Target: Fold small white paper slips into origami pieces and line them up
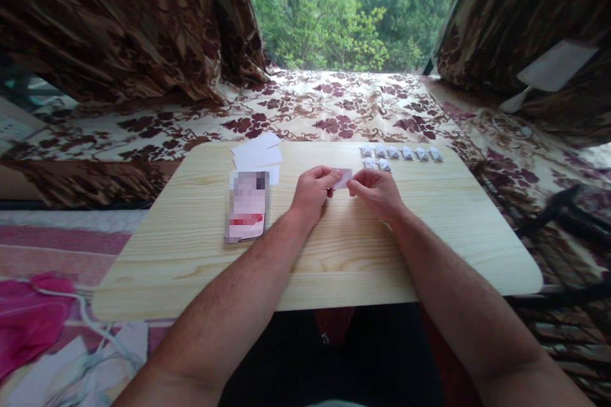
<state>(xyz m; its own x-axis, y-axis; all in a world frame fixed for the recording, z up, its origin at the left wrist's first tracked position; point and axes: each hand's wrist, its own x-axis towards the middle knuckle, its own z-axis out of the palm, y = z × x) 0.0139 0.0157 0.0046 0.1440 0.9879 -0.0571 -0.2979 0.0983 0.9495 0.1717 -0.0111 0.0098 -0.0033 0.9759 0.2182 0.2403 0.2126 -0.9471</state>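
Observation:
Both hands meet over the middle of a light wooden table [334, 261]. My left hand [312, 191] and my right hand [377, 191] each pinch one end of a small white paper piece [342, 178], held just above the tabletop. Behind my right hand lie several small folded white paper shapes [401, 153] in a row, with two more folded shapes [377, 165] closer to the hand. A loose stack of white paper sheets [258, 154] lies behind a phone [247, 206] at the left.
A floral cloth [334, 108] covers the ledge beyond the table, with brown patterned curtains [119, 19] on both sides of a window. A pink cloth [28, 318] and white cable lie on the floor at lower left. A dark stand [568, 210] sits right.

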